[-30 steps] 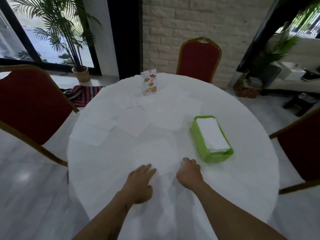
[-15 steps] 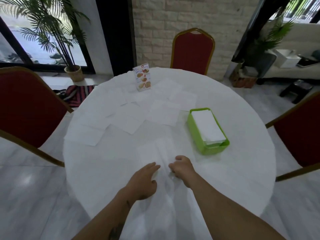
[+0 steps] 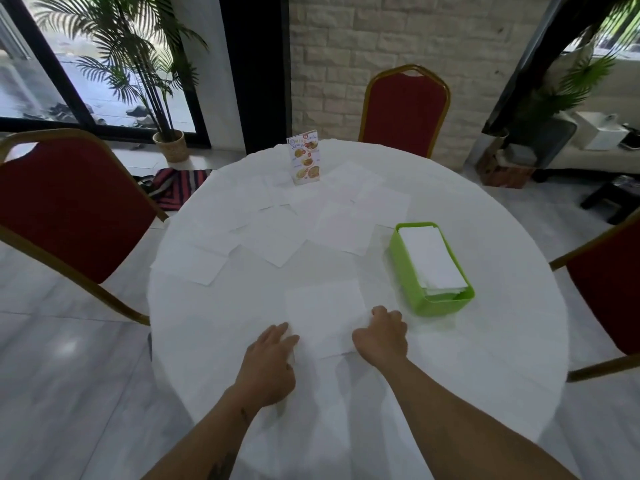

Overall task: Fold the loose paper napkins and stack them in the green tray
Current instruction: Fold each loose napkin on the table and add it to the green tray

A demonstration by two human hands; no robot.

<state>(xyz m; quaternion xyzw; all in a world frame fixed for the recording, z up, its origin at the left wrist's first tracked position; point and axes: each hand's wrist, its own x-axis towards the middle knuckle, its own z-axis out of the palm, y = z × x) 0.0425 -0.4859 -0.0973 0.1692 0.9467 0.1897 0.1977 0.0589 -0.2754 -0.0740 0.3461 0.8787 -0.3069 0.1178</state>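
A round white bench (image 3: 485, 341) carries a flat paper napkin (image 3: 325, 317) near its front edge. The left hand (image 3: 270, 365) lies with straight fingers on the napkin's left side; the right hand (image 3: 382, 336) has its fingers curled at the napkin's right edge. The green tray (image 3: 401, 265), toward the right edge, holds a stack of folded napkins (image 3: 431, 258). Loose napkins (image 3: 343, 226) are spread across the middle, and a menu card (image 3: 304, 161) stands near the far edge
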